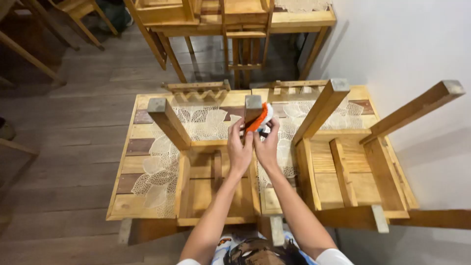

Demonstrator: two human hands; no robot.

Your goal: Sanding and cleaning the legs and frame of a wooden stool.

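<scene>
From the head camera, looking straight down, two chairs lie upside down on the wooden surface [128,162], legs pointing up. The left hand [239,148] wraps around the chair leg [253,112] just below its grey foot pad, steadying it. The right hand [267,144], at about three o'clock from the left and touching it, is closed on an orange and white cloth [260,118] pressed against the leg's right face. Both forearms reach forward from six o'clock, wrists nearly together, fingers curled inward. To do this well, I reckon the left hand should brace firmly while the cloth stays flat against the wood. A second upturned chair [353,167] sits at three o'clock.
</scene>
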